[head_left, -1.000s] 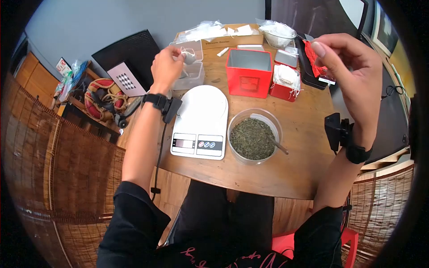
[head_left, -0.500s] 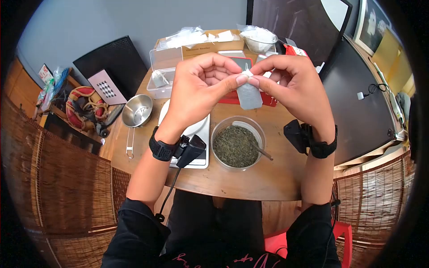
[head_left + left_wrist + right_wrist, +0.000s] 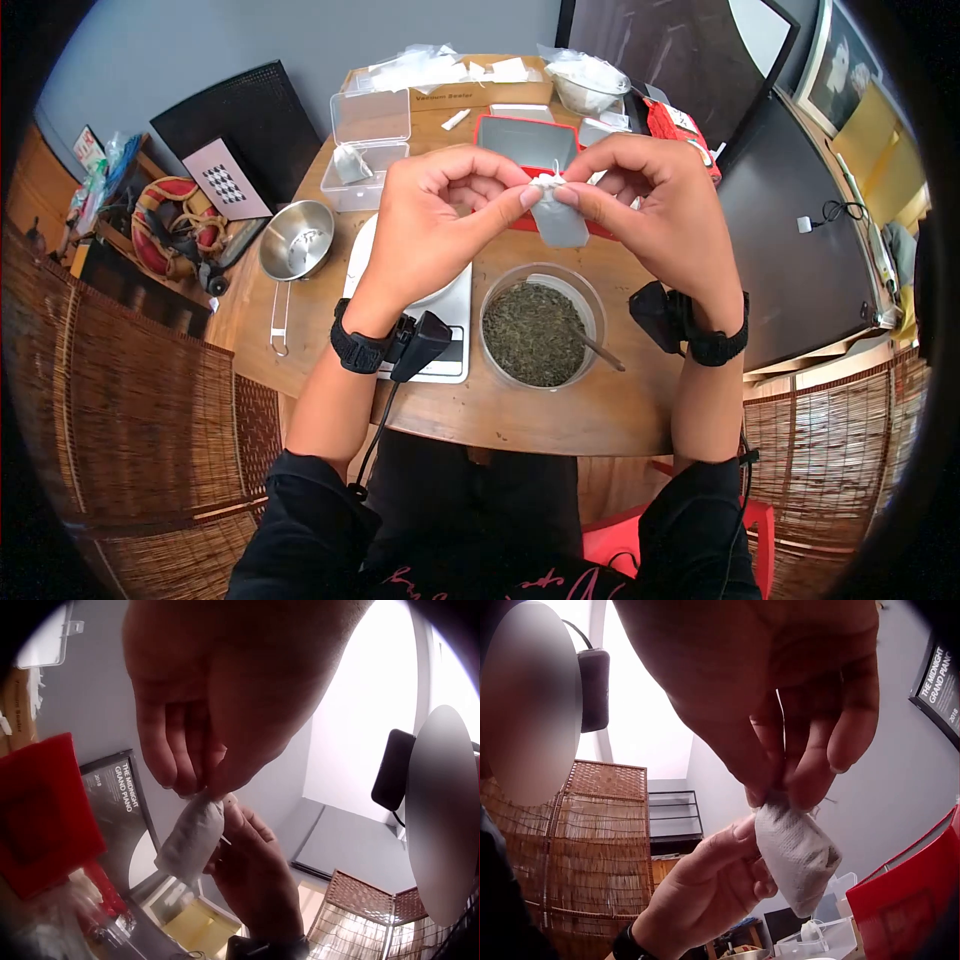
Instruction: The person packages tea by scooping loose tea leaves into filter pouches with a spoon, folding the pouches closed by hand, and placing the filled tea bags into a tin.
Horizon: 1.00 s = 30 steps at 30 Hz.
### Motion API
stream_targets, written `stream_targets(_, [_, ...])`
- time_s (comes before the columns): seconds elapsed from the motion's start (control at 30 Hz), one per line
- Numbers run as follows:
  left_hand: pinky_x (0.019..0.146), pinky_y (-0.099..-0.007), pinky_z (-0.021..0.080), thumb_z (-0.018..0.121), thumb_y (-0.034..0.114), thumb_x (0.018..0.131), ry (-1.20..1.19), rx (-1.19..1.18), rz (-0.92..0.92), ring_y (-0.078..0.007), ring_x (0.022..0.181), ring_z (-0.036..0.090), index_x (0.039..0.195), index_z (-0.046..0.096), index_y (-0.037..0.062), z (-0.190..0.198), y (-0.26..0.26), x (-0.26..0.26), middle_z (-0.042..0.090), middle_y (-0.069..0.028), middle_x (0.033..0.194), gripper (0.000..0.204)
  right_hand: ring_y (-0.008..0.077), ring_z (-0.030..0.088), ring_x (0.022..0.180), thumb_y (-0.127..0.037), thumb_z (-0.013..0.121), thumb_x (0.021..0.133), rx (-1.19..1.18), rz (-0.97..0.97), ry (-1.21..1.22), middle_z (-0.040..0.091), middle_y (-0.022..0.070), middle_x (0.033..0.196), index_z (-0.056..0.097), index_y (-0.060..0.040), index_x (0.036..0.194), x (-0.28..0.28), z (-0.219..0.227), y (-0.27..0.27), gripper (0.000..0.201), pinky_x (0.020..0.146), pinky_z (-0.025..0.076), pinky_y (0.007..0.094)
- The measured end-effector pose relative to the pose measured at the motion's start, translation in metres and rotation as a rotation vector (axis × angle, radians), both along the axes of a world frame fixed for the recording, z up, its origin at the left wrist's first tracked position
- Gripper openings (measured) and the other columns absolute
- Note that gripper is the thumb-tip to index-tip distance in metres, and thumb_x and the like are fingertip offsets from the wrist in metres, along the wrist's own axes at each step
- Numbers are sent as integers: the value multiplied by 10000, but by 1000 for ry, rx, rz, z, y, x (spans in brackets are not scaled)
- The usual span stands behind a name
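Both hands hold a small white drawstring tea bag in front of the chest, above the table. My left hand pinches its gathered top edge between thumb and forefinger on one side. On the other side my right hand pinches the same edge, the fingertips close together. A thin string loop rises from the top. From below, the pouch hangs loosely puffed in the left wrist view. A round clear tub of dried green leaves, with a spoon in it, sits below the hands.
A white kitchen scale lies partly behind the left forearm. Left of it is a steel pan. An open clear box holds a filled bag. Behind the hands stands a red tin, with a cardboard box farther back.
My left hand left a filled bag in the clear box and came over to the right hand. Both now pinch another bag, slightly lower than half a second ago. The head view has shifted.
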<state>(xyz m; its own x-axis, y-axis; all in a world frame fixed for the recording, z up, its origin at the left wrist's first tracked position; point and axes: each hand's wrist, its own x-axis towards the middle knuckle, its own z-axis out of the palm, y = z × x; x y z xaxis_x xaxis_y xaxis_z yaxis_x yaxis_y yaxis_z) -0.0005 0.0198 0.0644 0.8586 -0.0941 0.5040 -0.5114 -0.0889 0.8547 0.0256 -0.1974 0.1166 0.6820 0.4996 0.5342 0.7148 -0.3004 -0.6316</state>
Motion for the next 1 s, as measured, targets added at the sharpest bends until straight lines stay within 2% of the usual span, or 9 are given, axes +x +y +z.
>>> stream_targets(0.17, [721,-215,568,776,26,900,5,-84,3,-86,796,690,994,713,-34,-4,5,-1,738,-53,918,128,31,577,552,-95,782,873,-52,-31,53,668,20,646,708,23,867,2,-1,3,140,512,440,214])
stream_targets(0.27, [659,-191,528,794,101,895,-11,-150,25,-52,730,672,926,729,-11,-8,4,0,749,-47,849,133,31,564,563,-70,808,836,-31,2,71,689,21,735,707,4,888,2,-2,4,136,510,432,216])
stream_targets(0.37, [642,-184,496,789,100,898,-70,-56,28,-39,709,631,919,728,-6,-14,5,1,733,-18,836,124,50,561,592,-43,827,792,39,29,-30,689,29,845,709,-27,915,0,2,7,171,515,431,222])
stream_targets(0.43, [632,-183,468,790,101,897,-110,-51,13,-26,698,591,911,730,5,-15,4,0,706,14,819,114,78,555,617,-28,837,759,-66,118,-145,658,34,888,710,-49,935,0,3,4,218,529,432,227])
stream_targets(0.47, [632,-183,468,790,101,897,-111,-52,13,-26,698,591,911,730,5,-14,4,0,706,14,819,114,78,555,617,-28,837,759,-66,118,-146,658,34,888,710,-49,935,1,3,4,218,529,432,227])
stream_targets(0.53, [745,-223,534,780,31,894,-85,21,-13,-75,824,660,982,708,-15,-13,7,-3,724,-56,965,123,104,558,621,-32,828,768,-121,123,-172,634,37,840,712,-45,927,2,1,2,198,544,443,246])
stream_targets(0.77, [721,-228,528,779,44,884,-66,57,-48,-67,786,644,987,719,1,-13,6,-6,708,-25,908,126,121,542,619,-36,817,786,-189,165,-150,613,44,813,702,-27,879,7,3,-8,148,554,436,279])
stream_targets(0.93, [702,-239,520,775,31,854,-153,155,-68,-91,764,652,991,751,19,-6,4,-12,706,-41,883,139,120,516,638,-36,801,805,-167,320,-80,590,32,802,698,-13,890,4,5,-8,136,562,413,273])
stream_targets(1.0, [699,-242,515,750,9,852,-227,183,-174,-98,752,651,957,745,21,-9,10,-8,699,-33,860,106,118,516,651,-41,796,814,-179,335,-17,586,33,801,698,-11,903,4,5,-9,135,569,412,272])
